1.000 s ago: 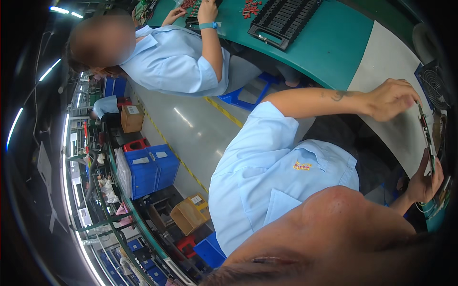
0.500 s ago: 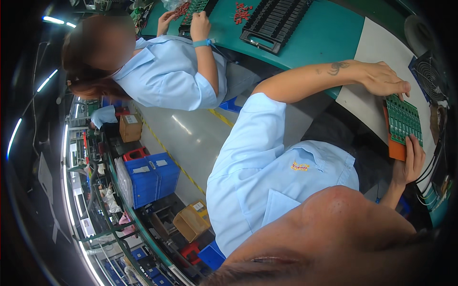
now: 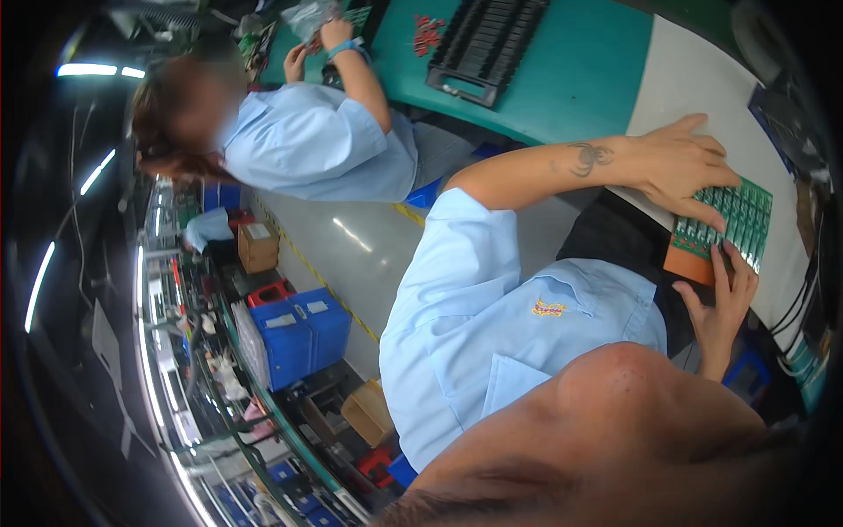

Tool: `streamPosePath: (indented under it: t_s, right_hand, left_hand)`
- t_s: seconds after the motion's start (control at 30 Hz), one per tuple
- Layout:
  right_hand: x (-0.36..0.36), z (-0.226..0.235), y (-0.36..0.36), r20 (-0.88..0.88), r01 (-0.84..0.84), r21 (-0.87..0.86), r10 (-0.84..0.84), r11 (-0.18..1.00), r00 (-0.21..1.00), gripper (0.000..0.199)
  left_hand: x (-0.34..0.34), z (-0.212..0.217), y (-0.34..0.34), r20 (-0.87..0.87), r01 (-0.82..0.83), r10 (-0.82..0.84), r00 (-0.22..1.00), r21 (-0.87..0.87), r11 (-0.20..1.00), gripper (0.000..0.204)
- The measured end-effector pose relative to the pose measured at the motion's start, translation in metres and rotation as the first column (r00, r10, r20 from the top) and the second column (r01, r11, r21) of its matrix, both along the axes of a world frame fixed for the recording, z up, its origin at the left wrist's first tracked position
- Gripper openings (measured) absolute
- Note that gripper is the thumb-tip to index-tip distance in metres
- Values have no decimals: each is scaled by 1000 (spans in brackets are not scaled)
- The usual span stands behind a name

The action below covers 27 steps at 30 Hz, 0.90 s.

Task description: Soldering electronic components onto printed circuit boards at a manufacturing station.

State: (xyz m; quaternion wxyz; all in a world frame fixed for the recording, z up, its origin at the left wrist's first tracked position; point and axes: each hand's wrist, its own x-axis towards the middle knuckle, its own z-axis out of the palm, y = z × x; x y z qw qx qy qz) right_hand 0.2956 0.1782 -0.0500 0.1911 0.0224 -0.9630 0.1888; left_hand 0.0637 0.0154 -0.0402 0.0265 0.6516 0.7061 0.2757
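Note:
A green circuit board panel with rows of small parts lies over an orange sheet at the right, on the pale mat. My left hand, on the tattooed arm, reaches over it from above with fingers spread. Its thumb and fingertips rest on the panel's upper left part. From below comes my right hand, fingertips against the panel's lower edge. Its thumb stands apart, off the panel. Whether the panel is glued to or only lying on the orange sheet I cannot tell.
The pale mat covers part of the green table. A black slotted rack and red parts lie farther left. A co-worker works there with both hands. Dark cables run along the right side.
My left hand has moved down onto the panel, its fingers spreading. The panel has shifted slightly left. My right thumb has come away from it. The co-worker's hands have moved.

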Motion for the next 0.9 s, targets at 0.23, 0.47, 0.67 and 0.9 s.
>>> streamPosePath:
  t_s: [0.23,0.47,0.67,0.9]
  right_hand:
    - [-25,12,1,1,-127,-197,130,972,992,52]
    - [-34,3,-4,-98,-27,-245,2,969,995,46]
    - [-49,1,-6,-107,18,-224,-43,974,993,41]
    - [-66,-4,-1,-159,62,-190,-93,980,983,42]
  left_hand:
    - [-10,6,-9,32,-39,42,999,-101,994,77]
    - [-12,24,12,-50,-63,57,997,-131,989,69]
    - [-20,29,25,-55,-64,56,997,-143,988,64]
    - [-27,28,42,-88,-127,118,989,-107,986,56]
